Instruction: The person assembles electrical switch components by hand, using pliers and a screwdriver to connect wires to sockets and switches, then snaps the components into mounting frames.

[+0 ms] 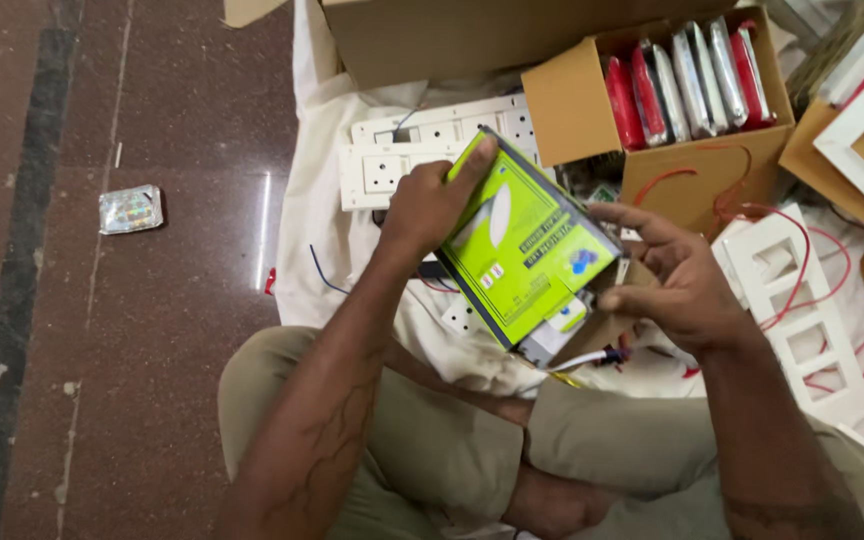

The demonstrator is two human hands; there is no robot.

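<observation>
A flat lime-green product box (522, 250) is tilted up in front of me above my lap. My left hand (432, 200) grips its upper left corner, thumb on the top edge. My right hand (677, 285) holds the lower right end, where the cardboard flap (602, 320) is open and a white item with a short wire (582, 358) sticks out. I sit cross-legged on the floor in khaki trousers.
A white cloth (312, 220) covers the floor ahead, with white switch plates (422, 150), white plastic frames (792, 300) and red wires (812, 250) on it. An open cardboard box (572, 110) holds several red and clear packs. A shiny wrapper (130, 209) lies on the brown stone floor at left.
</observation>
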